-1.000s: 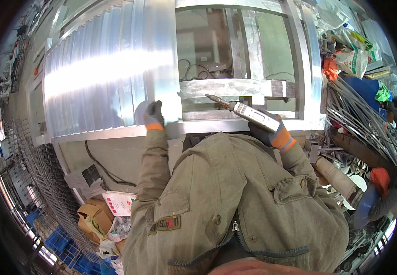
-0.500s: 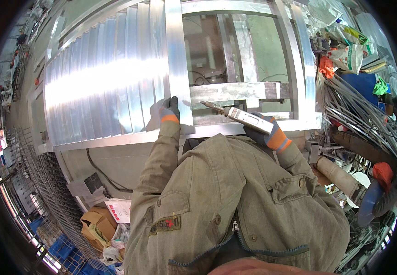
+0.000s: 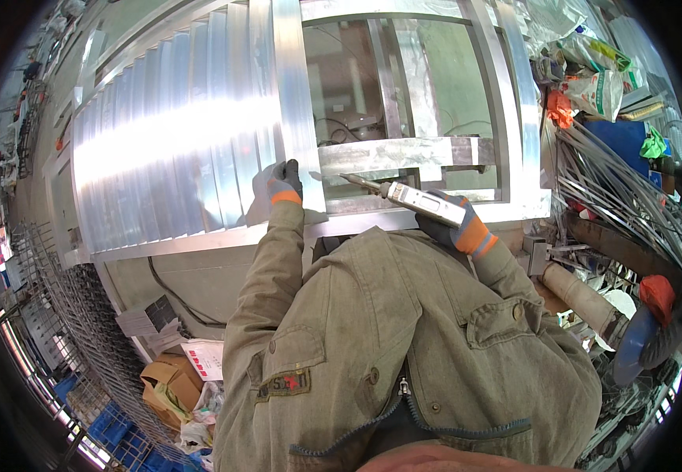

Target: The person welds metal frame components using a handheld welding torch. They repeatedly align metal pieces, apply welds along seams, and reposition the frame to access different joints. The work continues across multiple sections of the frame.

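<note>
My left hand [image 3: 286, 186], in a dark glove with an orange cuff, is at the lower end of a wide shiny metal upright [image 3: 297, 118], by the edge of a ribbed metal panel [image 3: 175, 141]. Its fingers are bent together; what they pinch is hidden. In my right hand [image 3: 459, 222], gloved alike, is a welding gun [image 3: 423, 203] with a pale boxy body and a long tapered nozzle. The nozzle points left toward the upright, over the frame's opening, with a gap between tip and upright. Panel and upright belong to one large metal frame [image 3: 514, 141].
Thin metal strips [image 3: 616, 197] lie bundled at the right, below plastic bags [image 3: 596, 90]. Wire mesh racks [image 3: 73, 315] line the left. A cardboard box [image 3: 171, 385] stands at lower left, and a dark cable [image 3: 175, 291] hangs under the frame's near edge.
The frame and both hands sit slightly farther left in the picture. My left hand remains by the upright, and the welding gun stays in my right hand at nearly the same angle.
</note>
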The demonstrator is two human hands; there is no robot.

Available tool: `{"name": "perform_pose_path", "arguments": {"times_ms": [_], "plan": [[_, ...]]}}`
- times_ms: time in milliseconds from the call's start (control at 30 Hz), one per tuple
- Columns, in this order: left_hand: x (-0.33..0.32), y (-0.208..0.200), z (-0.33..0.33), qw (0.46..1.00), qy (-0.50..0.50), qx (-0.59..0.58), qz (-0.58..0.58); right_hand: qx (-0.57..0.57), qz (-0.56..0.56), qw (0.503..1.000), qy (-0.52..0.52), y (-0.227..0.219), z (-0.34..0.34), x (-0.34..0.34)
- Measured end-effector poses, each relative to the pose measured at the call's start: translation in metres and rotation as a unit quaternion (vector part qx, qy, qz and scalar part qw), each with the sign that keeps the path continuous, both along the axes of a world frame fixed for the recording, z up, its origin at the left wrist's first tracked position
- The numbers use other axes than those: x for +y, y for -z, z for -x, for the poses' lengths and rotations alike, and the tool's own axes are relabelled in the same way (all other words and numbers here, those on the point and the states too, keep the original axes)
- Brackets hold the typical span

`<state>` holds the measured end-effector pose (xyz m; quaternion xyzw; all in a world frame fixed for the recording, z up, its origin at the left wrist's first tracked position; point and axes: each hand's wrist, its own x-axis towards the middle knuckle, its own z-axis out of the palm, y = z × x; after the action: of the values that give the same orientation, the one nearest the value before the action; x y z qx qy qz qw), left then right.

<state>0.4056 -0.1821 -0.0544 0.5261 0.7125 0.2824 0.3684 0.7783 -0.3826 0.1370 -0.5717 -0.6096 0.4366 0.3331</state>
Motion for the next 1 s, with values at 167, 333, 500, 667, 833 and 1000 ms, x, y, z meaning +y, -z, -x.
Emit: {"name": "perform_pose_path", "arguments": {"times_ms": [167, 333, 500, 667, 833, 1000], "plan": [[0.002, 0.006, 0.000, 1.000, -0.003, -0.019, 0.006, 0.026, 0.005, 1.000, -0.001, 0.000, 0.000, 0.001], [0.006, -0.015, -0.009, 1.000, 0.017, -0.013, 0.004, -0.085, -0.099, 0.991, -0.022, 0.007, -0.002, 0.004], [0.011, -0.043, -0.004, 0.994, 0.105, 0.035, 0.013, 0.015, 0.007, 1.000, -0.008, -0.010, -0.011, 0.003], [0.048, -0.037, 0.011, 0.967, 0.148, 0.008, 0.209, -0.001, 0.034, 0.998, 0.044, -0.040, -0.026, 0.008], [0.074, -0.031, 0.016, 0.923, 0.217, 0.050, 0.315, -0.126, 0.121, 0.984, 0.020, -0.073, -0.049, 0.013], [0.081, -0.040, 0.013, 0.906, 0.235, 0.086, 0.340, -0.267, -0.047, 0.947, -0.171, -0.096, -0.065, 0.030]]}}
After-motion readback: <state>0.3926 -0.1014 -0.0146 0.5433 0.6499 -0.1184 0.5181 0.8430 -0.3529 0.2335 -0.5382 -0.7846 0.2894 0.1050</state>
